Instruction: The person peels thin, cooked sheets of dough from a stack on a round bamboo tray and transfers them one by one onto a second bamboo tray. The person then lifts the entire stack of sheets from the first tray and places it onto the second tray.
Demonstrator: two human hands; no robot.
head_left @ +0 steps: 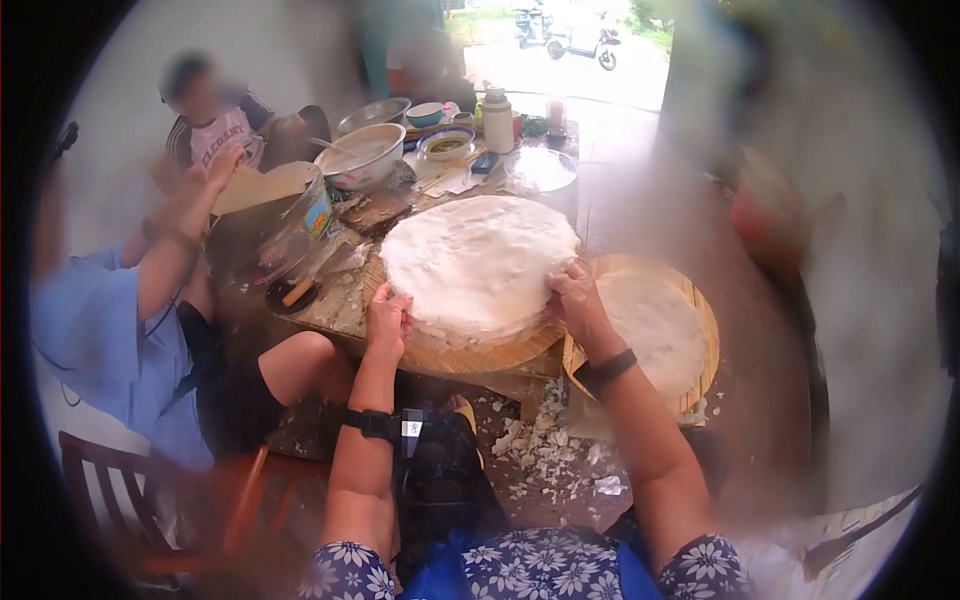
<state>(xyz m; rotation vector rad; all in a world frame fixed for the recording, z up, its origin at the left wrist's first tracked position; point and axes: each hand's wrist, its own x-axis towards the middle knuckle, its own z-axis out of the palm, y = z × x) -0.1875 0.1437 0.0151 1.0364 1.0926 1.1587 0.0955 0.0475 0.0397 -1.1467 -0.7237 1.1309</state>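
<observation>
The big white round sheet [478,262] lies flat on a round woven bamboo tray [480,355] at the near edge of the counter [350,290], face up. It is a near-circle, so no real long axis shows; in this view it reads slightly wider left to right, and its surface is rough and wrinkled. The left hand [387,320] is on its near-left rim, fingers curled and clamped on the edge. The right hand [575,300] grips the right rim, fingers closed over the sheet's edge where it overhangs the tray. Both wrists wear dark bands.

Just to the right and lower, a second bamboo tray [700,330] leans tilted, carrying another pale round sheet [655,330]. Below it, white scraps [545,450] are scattered on the floor.

Further back on the counter: a large bowl [362,155] with pale liquid, a metal basin [375,113] behind it, a smaller bowl [446,143], a white jar [497,122], and a clear plastic container [300,225] tipped at the left. A clear round lid [540,168] sits at the far right.

On the left a person in a blue shirt [100,340] sits with one arm raised; another person [215,125] sits behind. Scooters [570,35] stand outside, blurred.
</observation>
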